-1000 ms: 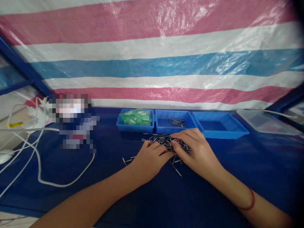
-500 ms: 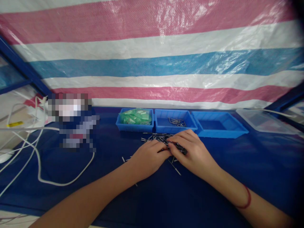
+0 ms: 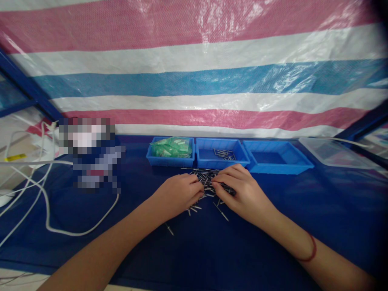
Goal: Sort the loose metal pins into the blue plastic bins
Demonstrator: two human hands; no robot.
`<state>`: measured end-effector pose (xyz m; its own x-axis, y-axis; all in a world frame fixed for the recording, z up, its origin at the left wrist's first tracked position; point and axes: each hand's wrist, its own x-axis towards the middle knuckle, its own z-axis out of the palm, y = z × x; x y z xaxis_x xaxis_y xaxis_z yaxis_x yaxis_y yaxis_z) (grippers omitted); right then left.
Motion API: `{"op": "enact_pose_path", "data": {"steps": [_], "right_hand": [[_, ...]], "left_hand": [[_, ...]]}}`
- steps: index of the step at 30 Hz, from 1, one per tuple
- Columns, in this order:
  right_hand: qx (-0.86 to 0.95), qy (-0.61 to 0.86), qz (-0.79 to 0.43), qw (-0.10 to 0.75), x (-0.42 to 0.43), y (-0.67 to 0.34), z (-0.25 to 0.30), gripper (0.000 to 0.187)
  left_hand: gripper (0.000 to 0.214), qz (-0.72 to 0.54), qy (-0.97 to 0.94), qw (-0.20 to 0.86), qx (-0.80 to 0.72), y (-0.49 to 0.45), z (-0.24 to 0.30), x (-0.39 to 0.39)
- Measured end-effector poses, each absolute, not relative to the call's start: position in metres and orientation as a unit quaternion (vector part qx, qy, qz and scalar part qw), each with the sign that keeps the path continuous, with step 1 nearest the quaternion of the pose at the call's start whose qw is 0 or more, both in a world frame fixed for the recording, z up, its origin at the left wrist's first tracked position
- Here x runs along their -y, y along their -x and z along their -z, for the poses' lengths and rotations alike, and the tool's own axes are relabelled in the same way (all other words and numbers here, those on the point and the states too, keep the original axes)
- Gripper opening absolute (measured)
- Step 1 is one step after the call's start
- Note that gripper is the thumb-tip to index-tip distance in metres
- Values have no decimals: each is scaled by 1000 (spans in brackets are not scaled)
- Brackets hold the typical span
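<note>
A striped sheet point(image 3: 194, 36) backs the blue table point(image 3: 242, 258). Three blue bins point(image 3: 222, 164) stand in a row along its far side; the middle one contains some metal pins. The left hand point(image 3: 178, 192) and right hand point(image 3: 242, 188) partly obscure the pin pile point(image 3: 206, 177), located on the table before the bins. Both hands have curled fingers contacting the pile; whether either grips any pins cannot be determined.

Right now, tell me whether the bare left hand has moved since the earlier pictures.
Yes, the bare left hand has shifted leftward, judged against the blue rectangular plastic bin holding the crinkled green plastic bag.
</note>
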<state>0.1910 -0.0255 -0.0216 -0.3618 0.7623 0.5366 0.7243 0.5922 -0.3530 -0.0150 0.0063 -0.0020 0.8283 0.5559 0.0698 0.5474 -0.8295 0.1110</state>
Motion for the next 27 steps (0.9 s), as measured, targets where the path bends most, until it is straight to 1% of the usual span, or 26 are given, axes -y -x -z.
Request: {"op": "enact_pose_path", "data": {"steps": [4,11,15,18,22,27], "right_hand": [[824,452,-23,343,25,-193,20,12],[819,463,-25,339,22,-198,20,12],[835,443,-43,322,26,-191,19,5],[846,426,-58,316,30,-186,19,16],[845,413,-65,333,33,-183,18,12],[823,424,-63,372,32,-187,13,15]], "left_hand": [[21,-52,-952,50,-297,14,2,-8],[21,-78,-945,112,-299,18,-2,-13],[22,-154,-922,146,-323,16,-1,-12],[20,-213,-889,176,-366,12,1,-9],[19,-242,-866,209,-384,6,3,-2],[25,-240,-866,246,-364,2,2,3]]}}
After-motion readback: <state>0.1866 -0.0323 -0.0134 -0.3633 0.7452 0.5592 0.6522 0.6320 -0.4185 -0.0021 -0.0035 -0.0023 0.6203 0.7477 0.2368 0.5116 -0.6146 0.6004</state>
